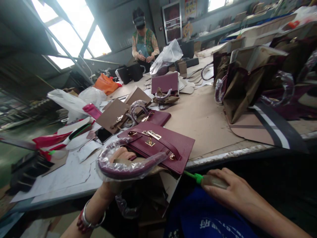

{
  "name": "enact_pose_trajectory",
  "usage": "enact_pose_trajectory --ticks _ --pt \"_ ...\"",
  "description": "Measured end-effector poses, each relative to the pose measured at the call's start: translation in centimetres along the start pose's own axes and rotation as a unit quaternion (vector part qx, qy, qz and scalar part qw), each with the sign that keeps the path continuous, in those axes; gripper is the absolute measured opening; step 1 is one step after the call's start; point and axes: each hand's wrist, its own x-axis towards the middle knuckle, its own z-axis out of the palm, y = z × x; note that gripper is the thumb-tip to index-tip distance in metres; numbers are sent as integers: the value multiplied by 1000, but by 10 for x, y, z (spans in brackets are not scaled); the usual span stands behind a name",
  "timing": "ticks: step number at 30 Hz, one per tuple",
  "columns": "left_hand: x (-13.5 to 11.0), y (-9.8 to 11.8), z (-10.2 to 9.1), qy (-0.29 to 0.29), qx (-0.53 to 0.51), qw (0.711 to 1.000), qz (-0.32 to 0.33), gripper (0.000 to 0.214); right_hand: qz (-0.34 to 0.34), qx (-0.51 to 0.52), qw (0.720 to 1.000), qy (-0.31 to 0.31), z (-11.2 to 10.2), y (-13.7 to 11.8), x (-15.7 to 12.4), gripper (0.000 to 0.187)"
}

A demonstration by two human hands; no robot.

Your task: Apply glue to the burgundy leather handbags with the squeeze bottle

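Note:
My left hand [121,154] reaches under the plastic-wrapped handle [128,166] of a burgundy pebbled-leather handbag [158,147] and holds the bag up at its near edge. Gold metal hardware [150,138] sits on the bag's strap and front. My right hand [226,190] lies to the right of the bag, closed around a screwdriver-like tool [213,181] with a green collar. The tool's green tip points at the bag's lower corner without touching it. Part of the bag's underside is hidden.
The long work table [205,125] holds taupe and burgundy leather bag pieces, a phone [103,135], paper patterns and plastic bags. Large wrapped bags [250,79] stand at the right. A co-worker [145,44] sits at the far end, beyond an orange bag [106,84].

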Motion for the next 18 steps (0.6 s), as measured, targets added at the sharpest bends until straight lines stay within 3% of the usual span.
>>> enact_pose_trajectory --ticks 4,9,15,18 --pt "2 2 2 -4 17 1000 14 21 -25 35 997 -61 8 -4 -10 43" --pt "8 6 -1 -4 38 998 42 18 -10 6 1000 11 4 -1 -7 48" --pt "11 7 -2 -12 70 995 63 19 -61 34 997 -39 11 -13 -22 40" --pt "12 9 0 -16 110 991 81 26 -56 31 998 -13 11 -11 -21 39"
